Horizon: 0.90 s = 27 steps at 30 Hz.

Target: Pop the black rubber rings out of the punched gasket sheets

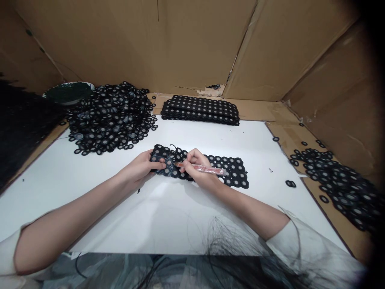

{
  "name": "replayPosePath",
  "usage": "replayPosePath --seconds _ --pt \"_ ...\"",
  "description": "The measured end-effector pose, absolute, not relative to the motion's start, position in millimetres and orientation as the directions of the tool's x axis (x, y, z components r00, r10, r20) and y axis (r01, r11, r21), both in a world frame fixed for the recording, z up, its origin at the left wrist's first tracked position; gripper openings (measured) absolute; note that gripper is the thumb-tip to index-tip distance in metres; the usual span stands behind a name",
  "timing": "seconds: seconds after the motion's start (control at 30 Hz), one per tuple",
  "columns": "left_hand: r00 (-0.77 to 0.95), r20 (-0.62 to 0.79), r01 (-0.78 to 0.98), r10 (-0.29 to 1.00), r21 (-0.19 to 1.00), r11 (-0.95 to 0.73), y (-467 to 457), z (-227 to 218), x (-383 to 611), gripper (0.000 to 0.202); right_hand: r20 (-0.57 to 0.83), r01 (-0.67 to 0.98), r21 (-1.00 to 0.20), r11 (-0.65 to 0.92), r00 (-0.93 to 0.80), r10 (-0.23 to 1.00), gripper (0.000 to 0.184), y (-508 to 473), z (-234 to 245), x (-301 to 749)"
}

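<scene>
A black sheet of joined rings [231,170], with rows of pale round centres, lies across the white table top. My left hand [150,163] grips the sheet's left end, thumb on top and fingers partly hidden beneath. Over the sheet's middle, my right hand [200,166] is closed around a slim pen-like tool [210,170] with a reddish body wrapped in clear plastic. The tool's tip points left, at the rings beside my left thumb; whether it touches them I cannot tell. A thin black strip [173,146] curls up from the sheet's back edge.
A large heap of loose black rings [114,116] sits at the back left, beside a bowl [69,93] of dark material. Stacked ring sheets [200,109] lie at the back. More loose rings [343,180] spread along the right. Cardboard walls [192,48] enclose the table.
</scene>
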<state>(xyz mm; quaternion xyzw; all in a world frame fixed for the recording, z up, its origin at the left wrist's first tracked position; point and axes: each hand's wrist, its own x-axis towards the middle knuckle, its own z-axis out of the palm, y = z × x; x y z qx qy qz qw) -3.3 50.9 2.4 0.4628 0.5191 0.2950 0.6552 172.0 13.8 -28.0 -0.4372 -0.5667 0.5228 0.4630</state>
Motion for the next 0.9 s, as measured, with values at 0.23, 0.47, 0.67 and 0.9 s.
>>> replayPosePath --seconds 0.23,0.47,0.67,0.9 --pt "0.322 -0.384 0.078 0.865 0.922 0.380 48.2 0.7 -4.6 0.024 0.071 0.039 -0.996 0.081 -0.220 0.973 0.010 12.3 -25.7 170.7" --pt "0.182 -0.286 0.139 0.941 0.955 0.263 38.0 -4.4 2.1 0.028 0.082 0.181 -0.974 0.133 -0.266 0.961 0.011 11.3 -26.3 168.8" --pt "0.141 -0.260 0.079 0.955 0.965 0.251 32.9 -5.9 6.0 0.023 0.113 0.343 -0.920 0.189 -0.228 0.967 0.010 10.0 -22.8 166.0" --pt "0.297 -0.343 0.079 0.891 0.939 0.335 32.4 1.9 4.5 0.027 0.134 0.258 -0.947 0.191 -0.221 0.966 0.009 15.4 -29.2 164.5"
